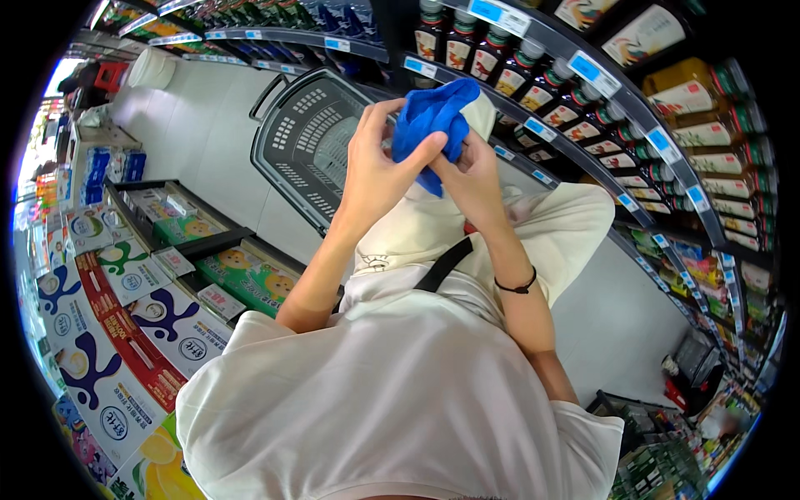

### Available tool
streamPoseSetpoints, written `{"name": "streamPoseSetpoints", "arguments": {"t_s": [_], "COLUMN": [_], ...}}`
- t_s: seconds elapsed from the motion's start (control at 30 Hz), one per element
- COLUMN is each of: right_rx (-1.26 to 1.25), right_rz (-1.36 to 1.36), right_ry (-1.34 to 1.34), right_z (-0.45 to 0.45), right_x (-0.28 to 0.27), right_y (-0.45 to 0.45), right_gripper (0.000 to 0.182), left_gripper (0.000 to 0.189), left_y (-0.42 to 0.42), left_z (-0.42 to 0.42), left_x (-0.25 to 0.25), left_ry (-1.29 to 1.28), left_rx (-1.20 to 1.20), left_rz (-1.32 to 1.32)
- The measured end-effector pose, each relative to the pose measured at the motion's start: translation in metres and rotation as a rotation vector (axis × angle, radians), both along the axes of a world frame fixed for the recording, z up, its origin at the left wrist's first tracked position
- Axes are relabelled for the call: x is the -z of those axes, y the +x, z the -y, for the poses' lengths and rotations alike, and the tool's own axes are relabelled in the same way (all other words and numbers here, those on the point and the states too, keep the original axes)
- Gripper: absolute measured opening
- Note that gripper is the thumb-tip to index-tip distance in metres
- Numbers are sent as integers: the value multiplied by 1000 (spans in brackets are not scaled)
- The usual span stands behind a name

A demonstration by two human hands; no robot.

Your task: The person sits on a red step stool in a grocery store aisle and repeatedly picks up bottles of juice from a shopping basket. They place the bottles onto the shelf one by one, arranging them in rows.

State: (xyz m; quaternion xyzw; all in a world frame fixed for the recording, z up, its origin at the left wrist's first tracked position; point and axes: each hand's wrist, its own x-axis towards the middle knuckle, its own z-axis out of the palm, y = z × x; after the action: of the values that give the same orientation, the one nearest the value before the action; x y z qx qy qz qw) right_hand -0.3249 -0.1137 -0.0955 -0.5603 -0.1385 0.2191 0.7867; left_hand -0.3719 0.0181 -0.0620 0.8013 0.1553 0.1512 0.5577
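Note:
A crumpled blue cloth (431, 112) is held up in front of me between both hands. My left hand (384, 144) grips it from the left, thumb laid across its front. On the other side, my right hand (469, 165) pinches the lower right part of the cloth; some of its fingers are hidden behind the fabric. Just beyond my hands stands a dark grey plastic shopping basket (265, 140) with a slotted wall and a handle. Below the cloth are my cream trousers (400, 231), the legs bent.
Shelves (625, 90) of dark sauce bottles (459, 47) with price tags curve along the right. Stacked milk cartons (106, 369) and low display bins (244, 269) line the left. A white bucket (152, 69) stands on the tiled floor (219, 106) farther off. A person (719, 425) appears at lower right.

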Motion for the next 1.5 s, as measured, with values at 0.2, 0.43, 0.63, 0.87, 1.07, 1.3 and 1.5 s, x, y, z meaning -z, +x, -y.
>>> {"name": "streamPoseSetpoints", "arguments": {"t_s": [0.2,0.43,0.63,0.87,1.07,1.3,1.5], "right_rx": [-357,-289,-225,-419,-252,-228,-181], "right_rz": [31,97,461,261,321,-29,-7], "right_ry": [-63,-242,-472,-451,-424,-266,-467], "right_z": [-39,-88,-101,-109,-105,-81,-68], "right_x": [0,43,48,73,72,95,116], "right_y": [56,104,144,116,91,109,117], "right_gripper": [30,31,37,32,33,21,26], "left_gripper": [34,18,20,21,37,60,47], "left_y": [17,30,33,59,82,86,77], "left_z": [-58,-131,-179,-148,-136,-133,-149], "left_x": [29,64,91,110,117,113,136], "left_ry": [-172,-197,-136,-202,-477,-323,-143], "left_rx": [-74,-185,-174,-256,-220,306,311], "left_rz": [143,-59,20,51,-93,-101,-326]}}
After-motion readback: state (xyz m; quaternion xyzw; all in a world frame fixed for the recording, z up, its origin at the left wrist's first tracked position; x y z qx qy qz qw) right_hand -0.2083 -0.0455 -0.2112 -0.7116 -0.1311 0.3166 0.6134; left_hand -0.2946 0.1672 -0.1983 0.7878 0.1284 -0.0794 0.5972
